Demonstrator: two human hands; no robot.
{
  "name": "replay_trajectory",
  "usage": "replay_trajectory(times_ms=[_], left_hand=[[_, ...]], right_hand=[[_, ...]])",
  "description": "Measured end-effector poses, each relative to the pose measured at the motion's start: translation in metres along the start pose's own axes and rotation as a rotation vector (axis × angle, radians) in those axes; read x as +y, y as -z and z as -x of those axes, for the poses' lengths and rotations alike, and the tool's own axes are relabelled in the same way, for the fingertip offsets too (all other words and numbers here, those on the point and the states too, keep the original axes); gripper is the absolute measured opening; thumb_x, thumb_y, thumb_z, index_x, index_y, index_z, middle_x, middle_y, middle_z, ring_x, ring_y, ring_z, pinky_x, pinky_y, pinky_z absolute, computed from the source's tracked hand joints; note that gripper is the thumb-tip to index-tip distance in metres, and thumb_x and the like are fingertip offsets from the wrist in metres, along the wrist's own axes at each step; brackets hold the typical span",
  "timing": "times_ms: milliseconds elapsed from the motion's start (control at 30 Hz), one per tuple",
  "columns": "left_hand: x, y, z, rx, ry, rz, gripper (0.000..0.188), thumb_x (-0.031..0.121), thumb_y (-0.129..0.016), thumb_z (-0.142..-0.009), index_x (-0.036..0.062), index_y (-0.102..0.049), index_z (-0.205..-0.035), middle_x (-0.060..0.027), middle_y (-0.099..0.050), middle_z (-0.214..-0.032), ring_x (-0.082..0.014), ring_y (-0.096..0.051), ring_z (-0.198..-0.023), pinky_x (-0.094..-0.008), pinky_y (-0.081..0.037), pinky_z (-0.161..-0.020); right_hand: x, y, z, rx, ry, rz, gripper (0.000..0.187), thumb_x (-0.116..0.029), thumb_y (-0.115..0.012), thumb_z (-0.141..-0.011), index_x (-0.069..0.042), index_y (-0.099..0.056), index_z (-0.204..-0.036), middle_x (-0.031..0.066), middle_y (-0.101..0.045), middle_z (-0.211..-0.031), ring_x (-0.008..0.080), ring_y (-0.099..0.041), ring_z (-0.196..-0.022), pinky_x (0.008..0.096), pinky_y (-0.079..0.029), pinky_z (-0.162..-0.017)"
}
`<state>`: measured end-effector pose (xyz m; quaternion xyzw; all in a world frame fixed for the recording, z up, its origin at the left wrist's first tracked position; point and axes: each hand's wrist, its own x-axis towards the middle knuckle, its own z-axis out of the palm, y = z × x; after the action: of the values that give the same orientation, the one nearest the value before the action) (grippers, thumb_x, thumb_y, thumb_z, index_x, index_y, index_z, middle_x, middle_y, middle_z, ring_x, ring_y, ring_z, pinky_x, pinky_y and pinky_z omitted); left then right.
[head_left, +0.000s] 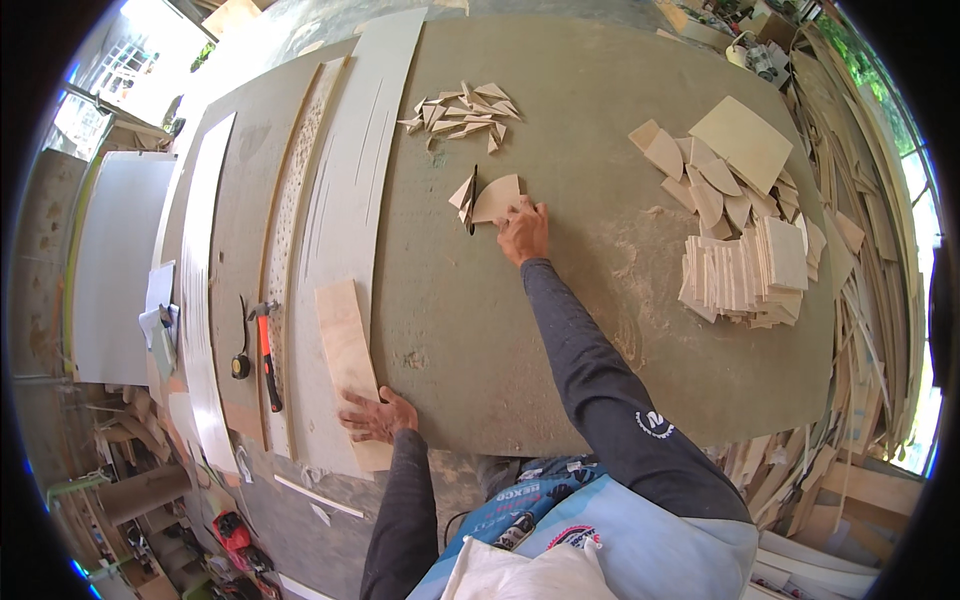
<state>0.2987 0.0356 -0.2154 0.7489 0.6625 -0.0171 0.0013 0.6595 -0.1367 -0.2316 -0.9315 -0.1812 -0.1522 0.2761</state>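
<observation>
My right hand (525, 232) reaches out over the brown tabletop, its fingers closed on the near right edge of a curved, wedge-shaped thin wooden piece (497, 198). The piece lies flat against the right side of a dark saw blade (472, 200) that stands up through a slot in the table. Small pointed offcuts (461, 194) lie just left of the blade. My left hand (380, 416) rests with spread fingers on the near end of a long plywood strip (347, 330), which lies at a slant across a pale board.
Beyond the blade is a heap of pointed offcuts (465, 112). Stacked wooden pieces (745, 270), loose curved pieces (710, 190) and a square panel (742, 145) sit at the right. A hammer (266, 350) and a tape measure (240, 366) lie at the left; scrap timber (865, 200) leans beyond the table's right edge.
</observation>
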Motion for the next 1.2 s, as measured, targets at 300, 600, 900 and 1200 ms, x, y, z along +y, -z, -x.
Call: replay_trajectory(times_ms=[300,600,900,1200], left_hand=[[-0.002,-0.001,0.0,0.037,-0.003,-0.014,0.09,0.05,-0.058,-0.097,0.0209,-0.008,-0.166,-0.0298,-0.014,-0.165,-0.0413,-0.011,-0.156,-0.0657,-0.01,-0.121],[0.0,0.008,0.004,0.007,-0.007,0.014,0.091,0.047,-0.058,-0.097,0.02,-0.007,-0.166,-0.0308,-0.01,-0.166,-0.0417,-0.006,-0.156,-0.0649,-0.005,-0.122],[0.003,0.011,0.003,-0.034,0.005,0.035,0.093,0.047,-0.06,-0.096,0.0201,-0.005,-0.166,-0.0304,-0.009,-0.166,-0.0411,-0.003,-0.157,-0.0645,-0.005,-0.122],[0.011,0.011,0.007,-0.023,-0.019,-0.024,0.094,0.05,-0.059,-0.096,0.0185,-0.004,-0.166,-0.0309,-0.011,-0.165,-0.0426,-0.011,-0.156,-0.0657,-0.013,-0.12]], right_hand=[[0.02,0.014,-0.034,-0.024,0.012,0.098,0.025,-0.031,-0.081,-0.081,-0.006,-0.081,-0.084,0.0111,-0.074,-0.095,0.0264,-0.063,-0.102,0.0407,-0.046,-0.088],[0.089,0.055,-0.083,-0.401,-0.225,0.063,0.048,-0.041,-0.087,-0.071,-0.006,-0.077,-0.103,0.0112,-0.072,-0.116,0.0303,-0.062,-0.111,0.046,-0.047,-0.098],[0.069,0.062,-0.103,-0.547,0.122,0.175,0.087,-0.041,-0.087,-0.056,-0.008,-0.065,-0.134,0.0113,-0.063,-0.136,0.0296,-0.047,-0.134,0.0543,-0.033,-0.115],[0.134,0.142,-0.03,0.075,-0.271,0.596,0.084,-0.043,-0.081,-0.075,-0.004,-0.055,-0.144,0.0181,-0.054,-0.148,0.0357,-0.039,-0.141,0.0587,-0.027,-0.114]])
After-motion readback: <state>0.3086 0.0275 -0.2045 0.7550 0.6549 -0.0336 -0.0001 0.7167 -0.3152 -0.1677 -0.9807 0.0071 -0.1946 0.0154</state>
